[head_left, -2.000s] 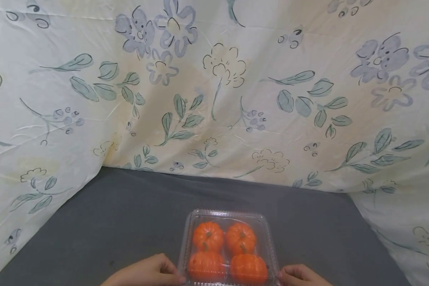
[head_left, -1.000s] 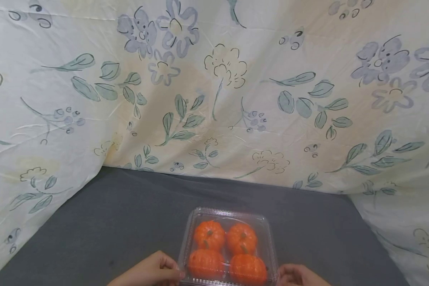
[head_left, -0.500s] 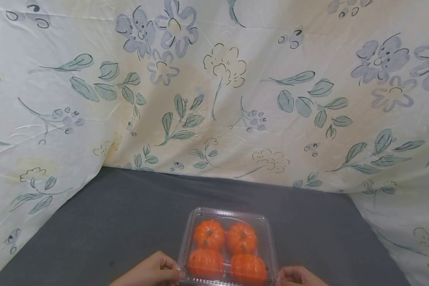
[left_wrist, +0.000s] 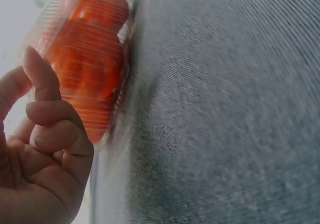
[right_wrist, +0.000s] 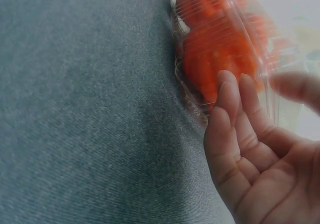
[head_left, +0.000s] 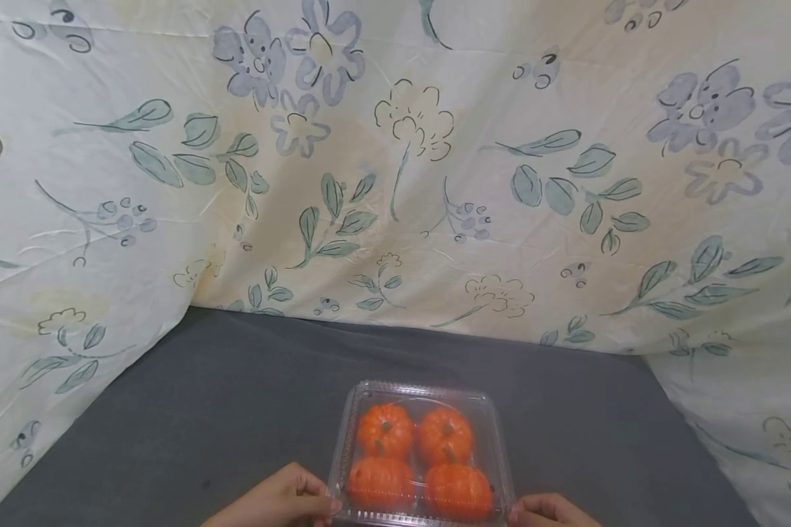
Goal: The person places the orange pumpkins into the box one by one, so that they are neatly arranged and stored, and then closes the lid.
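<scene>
A clear plastic clamshell box [head_left: 428, 392] lies on the dark cloth near the front edge in the head view, its lid down. Several small orange pumpkins [head_left: 446, 435] with short stems show through it, in two rows. At the box's near left corner, my left hand [head_left: 280, 499] pinches the rim between thumb and index finger. My right hand [head_left: 548, 509] does the same at the near right corner, partly cut off by the frame. Both wrist views show the ribbed side wall [left_wrist: 82, 44] close to the fingertips, and the other fingers [right_wrist: 227, 129] of my right hand are loosely bent.
Dark grey cloth [head_left: 250, 395] covers the table around the box. A pale curtain [head_left: 435, 241] printed with flowers and leaves hangs behind, and its sides [head_left: 59, 351] enclose the table at left and right.
Over the two seconds the box has shifted very slightly away from me. My hands stay at its near corners, with only small changes in how the fingers lie.
</scene>
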`<state>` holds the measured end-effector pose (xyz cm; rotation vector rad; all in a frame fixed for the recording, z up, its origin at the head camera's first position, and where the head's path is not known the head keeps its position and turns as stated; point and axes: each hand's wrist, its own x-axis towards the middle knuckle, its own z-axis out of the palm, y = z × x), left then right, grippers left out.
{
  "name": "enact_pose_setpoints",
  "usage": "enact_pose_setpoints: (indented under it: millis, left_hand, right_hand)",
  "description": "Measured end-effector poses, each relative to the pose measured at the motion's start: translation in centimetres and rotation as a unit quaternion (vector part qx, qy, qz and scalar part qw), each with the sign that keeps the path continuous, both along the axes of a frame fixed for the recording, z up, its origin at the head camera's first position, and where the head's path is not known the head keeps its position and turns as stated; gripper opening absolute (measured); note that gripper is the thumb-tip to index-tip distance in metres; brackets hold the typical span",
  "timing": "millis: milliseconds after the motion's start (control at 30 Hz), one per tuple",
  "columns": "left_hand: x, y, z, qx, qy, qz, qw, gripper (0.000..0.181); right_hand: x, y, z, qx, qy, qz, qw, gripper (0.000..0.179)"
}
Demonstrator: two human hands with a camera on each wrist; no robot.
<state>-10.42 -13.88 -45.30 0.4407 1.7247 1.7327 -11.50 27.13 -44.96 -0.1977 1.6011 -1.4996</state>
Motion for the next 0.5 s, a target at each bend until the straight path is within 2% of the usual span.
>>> enact_pose_setpoints:
  millis: [233, 500]
  left_hand:
    - [-0.16, 0.03, -0.63, 0.004, 0.021, 0.013, 0.9997, 0.043]
    - [-0.03, 0.03, -0.78, 0.0, 0.007, 0.021, 0.9998, 0.048]
  right_hand:
    - [0.07, 0.02, -0.13, -0.022, -0.002, 0.008, 0.9997, 0.035]
    - [0.12, -0.03, -0.28, -0.032, -0.008, 0.007, 0.9994, 0.038]
